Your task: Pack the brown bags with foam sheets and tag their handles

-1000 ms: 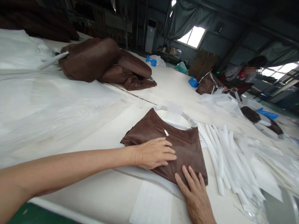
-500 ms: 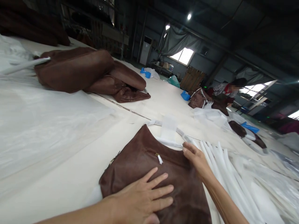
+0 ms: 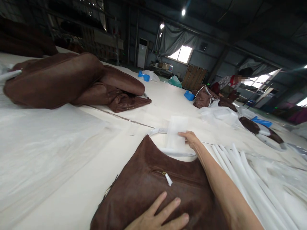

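A flat brown leather-look bag (image 3: 148, 185) lies on the white table (image 3: 72, 198) in front of me, with a zip pull wrapped in white (image 3: 168, 179) on its face. My left hand (image 3: 160, 217) rests flat on the bag's near part, fingers spread. My right hand (image 3: 190, 139) reaches past the bag's top edge and touches a white sheet (image 3: 176, 134) wrapped round the bag's white-covered strap (image 3: 158, 131). The right fingers are curled at the sheet's edge; whether they grip it is unclear.
A heap of brown bags (image 3: 72, 83) lies at the back left on clear plastic sheeting (image 3: 35, 143). Several white foam tubes (image 3: 242, 172) lie at the right. More brown bags (image 3: 206, 97), blue objects (image 3: 188, 95) and another person (image 3: 236, 84) are at the far end.
My right hand has moved from the bag's near corner up to its top edge, then onto the white sheet on the strap. The view has come closer; my left hand stays flat on the bag.
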Demonstrator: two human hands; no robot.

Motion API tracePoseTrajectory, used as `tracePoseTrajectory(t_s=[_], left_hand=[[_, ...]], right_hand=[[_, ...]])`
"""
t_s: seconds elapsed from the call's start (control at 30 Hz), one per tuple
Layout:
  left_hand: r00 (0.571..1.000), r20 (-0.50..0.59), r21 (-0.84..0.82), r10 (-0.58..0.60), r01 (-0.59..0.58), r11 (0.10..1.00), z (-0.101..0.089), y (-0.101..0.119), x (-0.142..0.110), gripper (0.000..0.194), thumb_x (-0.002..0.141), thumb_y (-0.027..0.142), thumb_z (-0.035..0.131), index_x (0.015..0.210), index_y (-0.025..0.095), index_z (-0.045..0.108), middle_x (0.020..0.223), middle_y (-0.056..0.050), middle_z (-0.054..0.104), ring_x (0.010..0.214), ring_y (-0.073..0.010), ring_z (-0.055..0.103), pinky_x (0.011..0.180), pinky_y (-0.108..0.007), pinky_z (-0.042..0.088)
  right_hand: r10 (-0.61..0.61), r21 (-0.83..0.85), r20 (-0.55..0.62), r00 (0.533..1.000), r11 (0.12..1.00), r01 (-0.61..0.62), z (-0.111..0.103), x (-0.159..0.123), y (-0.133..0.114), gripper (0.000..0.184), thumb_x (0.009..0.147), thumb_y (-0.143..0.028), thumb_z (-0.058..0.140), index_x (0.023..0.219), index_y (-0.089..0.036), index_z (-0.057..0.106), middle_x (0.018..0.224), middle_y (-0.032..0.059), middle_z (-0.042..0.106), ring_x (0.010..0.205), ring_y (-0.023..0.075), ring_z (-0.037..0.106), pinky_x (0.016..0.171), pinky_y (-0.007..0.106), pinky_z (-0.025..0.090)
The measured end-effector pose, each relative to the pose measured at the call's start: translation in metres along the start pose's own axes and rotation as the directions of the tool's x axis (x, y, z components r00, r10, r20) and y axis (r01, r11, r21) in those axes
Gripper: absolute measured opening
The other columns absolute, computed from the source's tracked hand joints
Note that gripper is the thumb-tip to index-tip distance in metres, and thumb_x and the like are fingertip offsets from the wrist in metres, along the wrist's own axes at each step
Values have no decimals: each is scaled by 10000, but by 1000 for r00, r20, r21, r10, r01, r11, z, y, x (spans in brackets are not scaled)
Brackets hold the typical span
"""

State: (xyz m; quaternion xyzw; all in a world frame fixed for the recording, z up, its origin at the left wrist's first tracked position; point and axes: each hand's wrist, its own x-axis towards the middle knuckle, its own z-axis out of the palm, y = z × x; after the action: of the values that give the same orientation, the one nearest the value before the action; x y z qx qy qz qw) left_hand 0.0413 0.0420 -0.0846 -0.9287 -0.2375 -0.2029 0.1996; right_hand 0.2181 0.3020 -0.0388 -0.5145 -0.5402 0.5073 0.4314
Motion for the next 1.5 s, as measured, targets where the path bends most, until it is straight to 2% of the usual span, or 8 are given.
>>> tracePoseTrajectory(t_s=[0.17, 0.37, 0.57, 0.63, 0.87, 1.03, 1.27, 1.5], left_hand=[[991, 112, -250, -74, 100, 963, -14, 6, 1, 437, 990, 415, 484, 1400, 265, 504, 1517, 49, 448, 1432, -285, 340, 1179, -504, 315], [980, 126, -475, -154, 195, 858, -25, 11, 3, 453, 962, 454, 542, 1343, 210, 542, 1446, -24, 536, 1458, -255, 298, 1242, -522, 143], [979, -18, -450, -203, 173, 876, -20, 16, 3, 243, 919, 333, 611, 1086, 161, 647, 1129, -97, 680, 1196, -257, 538, 1149, -477, 344], [961, -103, -457, -258, 185, 870, -21, 19, 1, 144, 897, 227, 575, 1005, 147, 624, 995, -106, 663, 1033, -247, 579, 1001, -439, 468], [652, -335, -581, -680, 425, 694, -23, 19, -5, 468, 764, 156, 545, 1220, 182, 444, 1288, -176, 491, 1230, -301, 484, 1002, -547, 442], [858, -241, -489, -453, 296, 821, -21, 16, -5, 429, 702, 42, 454, 1064, 208, 614, 1131, -54, 700, 1309, -268, 506, 1186, -609, 133], [919, -169, -472, -356, 242, 848, -21, 16, -11, 259, 780, 61, 467, 942, 160, 644, 1062, -85, 743, 1100, -214, 669, 1174, -530, 296], [966, 222, -366, -132, 208, 907, -43, 27, -32, 580, 808, 193, 520, 1365, 51, 440, 1513, -271, 373, 1466, -339, 269, 1182, -619, 180]], right_hand=[[-97, 90, 101, 990, 992, 88, -11, -35, -21, 398, 809, -455, 737, 1055, -145, 693, 993, 78, 731, 877, 203, 685, 821, 372, 564], [-283, -135, 145, 948, 944, 302, -26, -153, -15, 325, 800, -389, 751, 1039, -169, 743, 1077, 94, 753, 1038, 274, 691, 1011, 461, 508], [-432, -409, 647, 629, 499, 764, -35, -233, 28, 453, 1009, -341, 429, 1446, -234, 489, 1458, 103, 523, 1372, 259, 467, 1184, 516, 318], [-381, -490, 699, 606, 363, 793, -34, -244, 34, 507, 1006, -265, 421, 1511, -261, 375, 1547, 93, 405, 1452, 257, 337, 1200, 548, 257], [-218, -625, 736, 640, 141, 767, -25, -259, 30, 877, 767, 32, 485, 1531, -352, 288, 1652, 48, 115, 1512, 305, 105, 1183, 584, 236], [-148, -639, 742, 654, 141, 756, -24, -263, 28, 961, 693, 6, 561, 1537, -352, 273, 1655, 76, 3, 1510, 340, 43, 1182, 604, 183], [-203, -623, 755, 624, 77, 778, -25, -267, 36, 745, 868, -186, 629, 1530, -320, 315, 1647, 121, 109, 1509, 351, 70, 1178, 604, 209], [-240, -641, 719, 652, 133, 756, -27, -277, 31, 582, 954, -457, 556, 1483, -255, 422, 1631, 131, 185, 1507, 345, 119, 1183, 613, 211]])
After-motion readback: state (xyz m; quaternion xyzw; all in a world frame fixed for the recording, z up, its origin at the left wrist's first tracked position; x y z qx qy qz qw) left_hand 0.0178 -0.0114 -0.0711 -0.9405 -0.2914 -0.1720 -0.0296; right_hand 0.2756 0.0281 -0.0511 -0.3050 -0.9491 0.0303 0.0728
